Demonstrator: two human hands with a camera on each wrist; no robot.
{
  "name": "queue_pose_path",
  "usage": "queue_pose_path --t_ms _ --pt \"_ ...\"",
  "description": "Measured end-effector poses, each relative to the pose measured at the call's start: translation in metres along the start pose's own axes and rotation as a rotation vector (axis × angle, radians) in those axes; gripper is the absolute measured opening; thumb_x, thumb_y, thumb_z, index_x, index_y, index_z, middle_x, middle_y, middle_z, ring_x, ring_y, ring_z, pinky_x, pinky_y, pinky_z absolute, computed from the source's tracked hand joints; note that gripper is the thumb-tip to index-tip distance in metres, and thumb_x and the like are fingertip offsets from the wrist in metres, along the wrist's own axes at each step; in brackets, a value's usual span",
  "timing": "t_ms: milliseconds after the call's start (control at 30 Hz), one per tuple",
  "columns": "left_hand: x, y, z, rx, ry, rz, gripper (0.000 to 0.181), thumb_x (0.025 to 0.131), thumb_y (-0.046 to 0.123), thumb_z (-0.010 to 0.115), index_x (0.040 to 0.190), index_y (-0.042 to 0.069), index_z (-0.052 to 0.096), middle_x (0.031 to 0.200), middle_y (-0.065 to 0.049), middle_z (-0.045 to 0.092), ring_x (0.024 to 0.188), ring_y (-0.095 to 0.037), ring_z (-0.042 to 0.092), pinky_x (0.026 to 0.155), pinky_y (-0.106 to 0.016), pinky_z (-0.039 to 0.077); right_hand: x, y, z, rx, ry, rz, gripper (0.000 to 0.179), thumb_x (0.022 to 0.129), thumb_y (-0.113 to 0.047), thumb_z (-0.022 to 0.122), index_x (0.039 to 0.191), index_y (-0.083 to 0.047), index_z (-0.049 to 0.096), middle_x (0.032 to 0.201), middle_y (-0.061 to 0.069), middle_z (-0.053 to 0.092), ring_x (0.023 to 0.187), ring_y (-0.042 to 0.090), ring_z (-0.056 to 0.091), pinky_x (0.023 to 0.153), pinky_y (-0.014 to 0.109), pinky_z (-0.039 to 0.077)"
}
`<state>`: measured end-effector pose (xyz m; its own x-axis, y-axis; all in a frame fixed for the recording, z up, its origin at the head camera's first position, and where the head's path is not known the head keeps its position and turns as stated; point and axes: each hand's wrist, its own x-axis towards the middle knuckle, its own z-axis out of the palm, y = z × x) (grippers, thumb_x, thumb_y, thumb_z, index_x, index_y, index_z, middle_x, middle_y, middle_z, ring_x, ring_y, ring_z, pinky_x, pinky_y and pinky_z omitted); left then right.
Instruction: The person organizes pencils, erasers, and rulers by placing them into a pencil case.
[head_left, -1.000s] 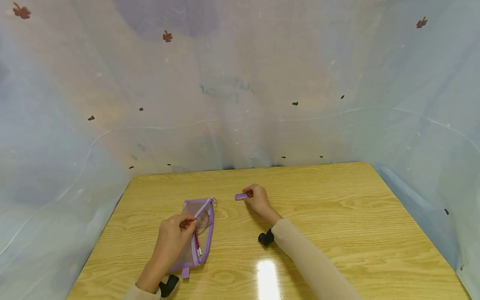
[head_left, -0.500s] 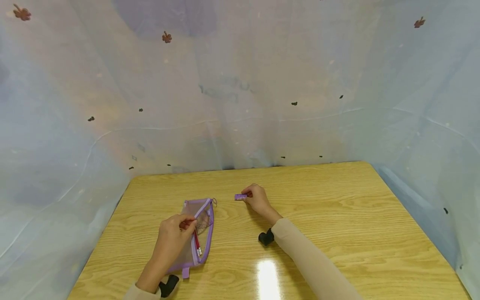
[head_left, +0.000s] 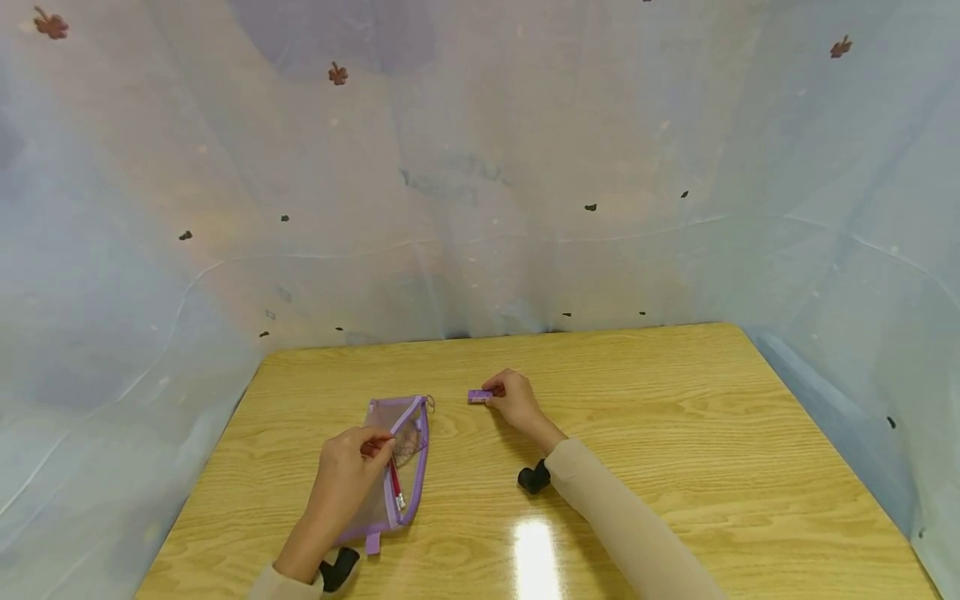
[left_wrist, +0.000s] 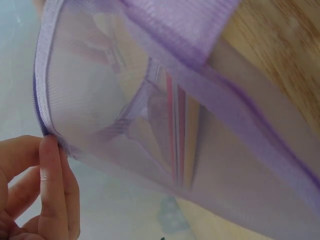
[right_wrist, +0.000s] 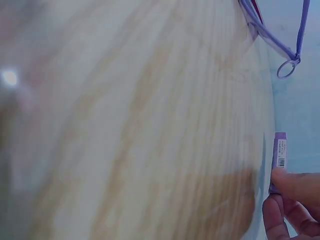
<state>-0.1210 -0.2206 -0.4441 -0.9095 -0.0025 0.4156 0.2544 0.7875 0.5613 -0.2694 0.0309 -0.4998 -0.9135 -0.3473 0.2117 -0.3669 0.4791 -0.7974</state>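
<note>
A purple mesh pencil case (head_left: 418,487) lies on the table with its zip side gaping. At its opening my left hand (head_left: 345,467) pinches the zipped edge between thumb and fingers, as the left wrist view shows close up. Inside, a red pencil (head_left: 397,483) with a pale end shows; through the mesh (left_wrist: 115,165) it appears among several long thin sticks. Right of the case, my right hand (head_left: 517,402) pinches one end of a small purple block (head_left: 477,397). A white barcode label shows on the block in the right wrist view.
A ring (right_wrist: 286,69) hangs from the case's far corner, towards the block. The wooden table (head_left: 675,433) reaches back to a pale patterned curtain (head_left: 480,167) that also hangs at both sides. Dark wrist straps (head_left: 534,477) sit at the sleeves.
My right hand has shifted very slightly with the purple block, towards me. My left hand keeps its pinch on the pencil case, almost unmoved.
</note>
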Motion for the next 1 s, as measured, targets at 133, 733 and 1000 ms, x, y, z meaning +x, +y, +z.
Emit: queue_pose_path --t_ms 133,733,1000 --pt "0.000 0.000 0.000 0.001 -0.006 -0.008 0.005 0.083 -0.003 0.078 0.086 0.000 0.075 0.077 -0.003 0.069 0.066 -0.011 0.065 0.057 -0.018 0.054 0.000 0.005 0.001 0.018 -0.009 -0.071 0.015 0.085 0.006 0.074 0.100 0.003 0.074 0.095 0.010 0.065 0.084 0.021 0.062 0.073 0.030 0.055" --pt "0.000 -0.001 0.000 -0.007 -0.016 -0.008 0.005 0.083 -0.001 0.078 0.087 0.001 0.075 0.077 -0.003 0.069 0.066 -0.010 0.064 0.058 -0.017 0.054 -0.008 -0.026 0.012 0.021 -0.063 0.000 0.015 0.085 0.009 0.074 0.099 0.005 0.074 0.095 0.013 0.066 0.085 0.025 0.062 0.074 0.030 0.055" --pt "-0.001 -0.001 0.000 -0.016 0.007 0.008 0.007 0.082 -0.006 0.078 0.085 0.000 0.074 0.076 -0.004 0.069 0.065 -0.011 0.064 0.056 -0.018 0.054 -0.010 -0.036 0.018 0.025 -0.094 -0.036 0.016 0.083 0.011 0.074 0.098 0.006 0.074 0.095 0.014 0.066 0.084 0.025 0.063 0.072 0.027 0.055"
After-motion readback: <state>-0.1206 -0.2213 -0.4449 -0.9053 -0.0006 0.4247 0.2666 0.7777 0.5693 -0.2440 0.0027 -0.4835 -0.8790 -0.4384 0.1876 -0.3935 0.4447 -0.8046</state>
